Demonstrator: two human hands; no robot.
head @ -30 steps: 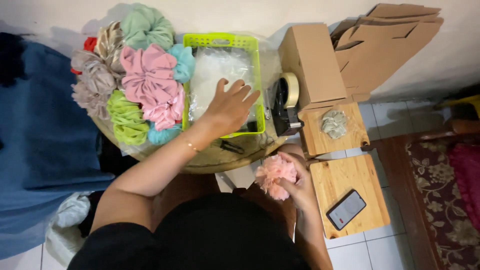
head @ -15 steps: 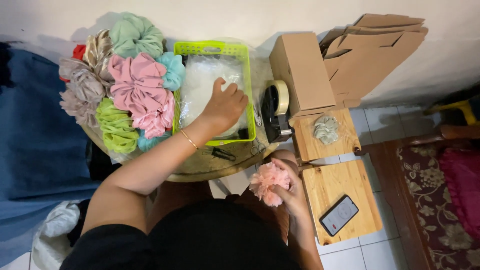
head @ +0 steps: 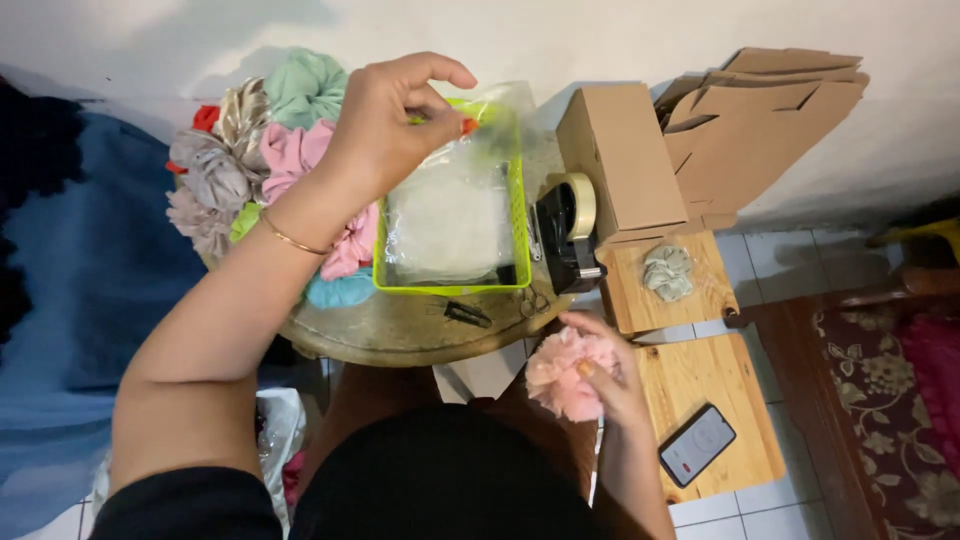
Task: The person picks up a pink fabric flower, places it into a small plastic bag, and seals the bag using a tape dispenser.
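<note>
My left hand (head: 385,120) is raised above the lime green basket (head: 519,215), pinching a clear plastic bag (head: 478,135) between thumb and fingers. More clear bags lie stacked inside the basket. My right hand (head: 605,375) is low by my lap, gripping a fluffy pink scrunchie (head: 562,372). A heap of fabric scrunchies (head: 265,150) in pink, green, grey and teal lies left of the basket on the round table (head: 400,335).
A black tape dispenser (head: 565,232) stands right of the basket, beside a closed cardboard box (head: 618,160) and flat cartons (head: 765,110). A grey-green scrunchie (head: 667,272) rests on a small wooden stool; a phone (head: 697,445) lies on a second one. Blue cloth (head: 90,300) at left.
My left hand has lifted out of the basket, pulling a clear plastic bag up with it. My right hand still holds the pink scrunchie in about the same place.
</note>
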